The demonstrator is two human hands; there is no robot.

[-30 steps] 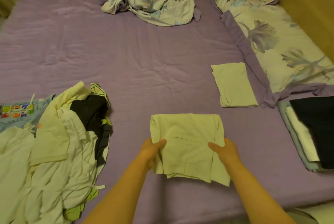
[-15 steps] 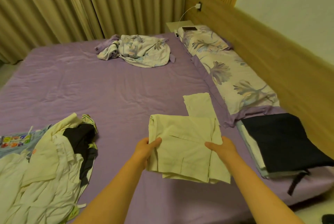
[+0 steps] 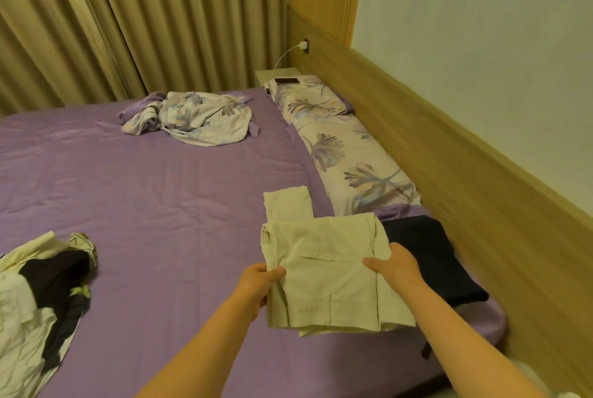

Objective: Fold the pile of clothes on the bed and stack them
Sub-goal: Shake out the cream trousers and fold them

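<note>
Head view: folded shorts (image 3: 324, 275) held above the bed (image 3: 160, 205) — left hand (image 3: 256, 285) and right hand (image 3: 396, 266) each pinching a side. Just beyond, a folded cloth (image 3: 287, 205); unfolded pile (image 3: 38, 301) far left of the shorts.

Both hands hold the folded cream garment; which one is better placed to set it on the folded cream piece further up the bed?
Probably the right hand: it grips the folded garment on the side nearer the folded cream piece. The left hand holds the opposite edge, farther away.
</note>
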